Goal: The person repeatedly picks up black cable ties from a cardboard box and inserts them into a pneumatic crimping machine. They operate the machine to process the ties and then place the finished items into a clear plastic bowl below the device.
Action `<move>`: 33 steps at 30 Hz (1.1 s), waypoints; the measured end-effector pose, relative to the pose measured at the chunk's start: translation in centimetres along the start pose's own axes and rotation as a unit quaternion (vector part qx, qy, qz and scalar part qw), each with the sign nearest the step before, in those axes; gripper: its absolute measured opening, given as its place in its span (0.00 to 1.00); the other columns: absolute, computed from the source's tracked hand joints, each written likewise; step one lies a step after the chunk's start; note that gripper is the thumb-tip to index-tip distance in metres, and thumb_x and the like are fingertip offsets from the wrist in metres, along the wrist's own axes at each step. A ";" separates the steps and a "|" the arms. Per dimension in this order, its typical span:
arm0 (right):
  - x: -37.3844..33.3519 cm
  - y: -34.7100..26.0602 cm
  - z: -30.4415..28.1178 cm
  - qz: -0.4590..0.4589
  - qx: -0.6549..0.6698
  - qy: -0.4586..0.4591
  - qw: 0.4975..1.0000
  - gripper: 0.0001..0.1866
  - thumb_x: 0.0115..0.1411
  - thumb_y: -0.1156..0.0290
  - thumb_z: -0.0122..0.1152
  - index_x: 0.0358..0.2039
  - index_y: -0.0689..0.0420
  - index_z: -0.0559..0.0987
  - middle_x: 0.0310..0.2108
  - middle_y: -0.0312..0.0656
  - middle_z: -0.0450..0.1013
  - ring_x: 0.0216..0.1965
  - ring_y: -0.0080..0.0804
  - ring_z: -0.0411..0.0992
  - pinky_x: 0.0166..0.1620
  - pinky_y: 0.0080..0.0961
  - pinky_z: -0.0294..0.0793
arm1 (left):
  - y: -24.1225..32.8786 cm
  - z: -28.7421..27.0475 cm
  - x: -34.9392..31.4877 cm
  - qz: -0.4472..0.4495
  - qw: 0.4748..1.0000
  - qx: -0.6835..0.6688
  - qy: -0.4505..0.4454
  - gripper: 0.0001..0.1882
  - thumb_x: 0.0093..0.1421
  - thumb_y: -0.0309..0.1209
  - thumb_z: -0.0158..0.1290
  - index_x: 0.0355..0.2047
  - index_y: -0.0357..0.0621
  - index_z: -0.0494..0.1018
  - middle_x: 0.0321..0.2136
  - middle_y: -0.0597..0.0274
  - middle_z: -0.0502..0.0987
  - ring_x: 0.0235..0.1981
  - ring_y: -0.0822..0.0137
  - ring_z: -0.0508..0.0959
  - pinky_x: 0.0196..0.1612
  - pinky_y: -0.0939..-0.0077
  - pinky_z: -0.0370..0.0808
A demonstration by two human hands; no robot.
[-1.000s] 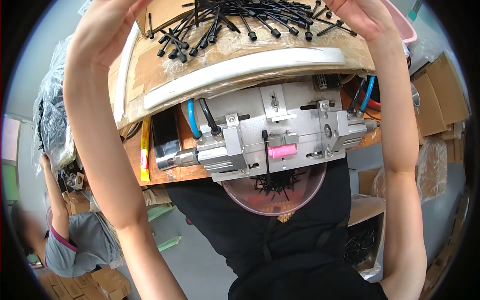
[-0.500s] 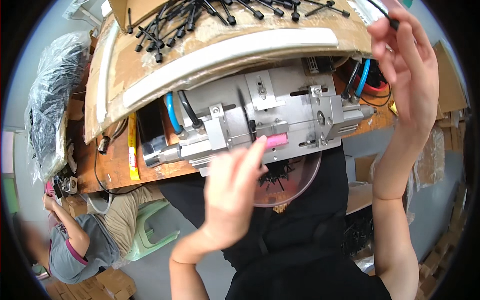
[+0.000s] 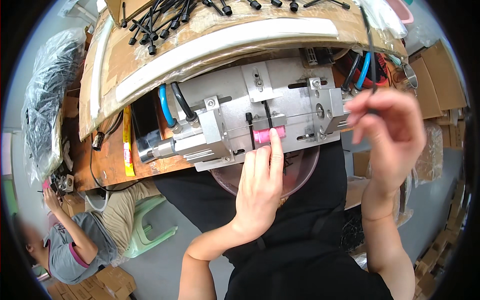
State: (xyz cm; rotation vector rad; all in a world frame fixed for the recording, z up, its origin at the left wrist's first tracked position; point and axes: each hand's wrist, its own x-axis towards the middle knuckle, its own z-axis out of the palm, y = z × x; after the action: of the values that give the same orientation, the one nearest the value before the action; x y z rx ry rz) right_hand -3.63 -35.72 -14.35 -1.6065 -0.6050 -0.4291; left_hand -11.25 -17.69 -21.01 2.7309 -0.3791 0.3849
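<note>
My left hand (image 3: 260, 192) lies at the front of a metal fixture (image 3: 295, 107). Its index fingertip touches a pink block (image 3: 262, 136) and the lower end of a thin black rod (image 3: 267, 114) lying across it. The other fingers are loosely bent near the foot of a second black rod with a knobbed end (image 3: 249, 127), left of the block; whether they touch it is unclear. Raised to the right of the fixture, my right hand (image 3: 387, 130) pinches another long thin black rod (image 3: 371, 60) near its lower end; the rod points up and is somewhat blurred.
Many black knobbed rods (image 3: 175, 17) lie on the cardboard (image 3: 200, 65) above the fixture. Blue hoses (image 3: 167, 107) run to both sides. Below sits a transparent bowl (image 3: 305, 172) on my lap. At the left, another person (image 3: 80, 245) works near a green stool (image 3: 145, 235).
My left hand moved right and up, its index finger now on the pink block. My right hand came down and slightly left with its rod. A rod now lies across the block.
</note>
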 end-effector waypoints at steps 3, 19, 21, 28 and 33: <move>-3.4 0.4 1.4 0.002 -0.170 -0.095 0.981 0.29 0.50 0.90 0.62 0.55 0.66 0.70 0.34 0.46 0.78 0.31 0.23 0.75 0.31 0.14 0.74 | -0.2 -0.3 -0.2 -0.016 0.999 -0.023 -0.016 0.38 0.47 0.15 0.52 0.62 0.27 0.58 0.39 0.54 0.68 0.38 0.59 0.70 0.45 0.69 0.71; -7.0 3.6 5.3 -0.013 -0.208 -0.213 0.955 0.34 0.49 0.81 0.67 0.59 0.65 0.69 0.23 0.43 0.71 0.25 0.35 0.73 0.28 0.31 0.73 | -0.9 -4.6 -1.8 -0.051 0.991 -0.119 0.030 0.40 0.46 0.12 0.58 0.62 0.32 0.61 0.41 0.54 0.70 0.40 0.58 0.71 0.41 0.68 0.72; -5.9 2.4 4.9 0.005 -0.219 -0.232 0.948 0.33 0.48 0.79 0.69 0.57 0.64 0.71 0.24 0.43 0.72 0.25 0.36 0.73 0.29 0.31 0.74 | -1.7 -6.1 -0.8 -0.042 0.993 -0.099 0.049 0.40 0.46 0.14 0.60 0.62 0.35 0.63 0.39 0.54 0.70 0.39 0.58 0.71 0.42 0.67 0.72; 8.7 1.7 6.4 -0.290 -0.314 -0.154 0.891 0.15 0.53 0.75 0.63 0.43 0.61 0.78 0.29 0.43 0.75 0.28 0.38 0.75 0.29 0.31 0.75 | -10.9 -12.0 11.4 -0.052 0.973 0.043 0.220 0.15 0.56 0.25 0.58 0.44 0.38 0.73 0.36 0.49 0.72 0.41 0.51 0.73 0.44 0.60 0.69; 19.7 4.4 11.4 -0.231 -0.490 -0.114 0.833 0.12 0.58 0.65 0.62 0.33 0.62 0.80 0.29 0.48 0.78 0.30 0.38 0.77 0.32 0.30 0.75 | -14.2 -12.5 16.2 -0.046 0.990 0.047 0.126 0.07 0.52 0.25 0.60 0.30 0.35 0.77 0.25 0.51 0.74 0.32 0.54 0.76 0.39 0.62 0.72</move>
State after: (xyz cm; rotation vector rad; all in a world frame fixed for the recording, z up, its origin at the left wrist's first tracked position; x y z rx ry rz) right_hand 13.77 -22.01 -7.45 -2.5156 -1.0658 -1.0363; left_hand 5.44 -3.57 -9.07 2.7323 -0.1695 0.7307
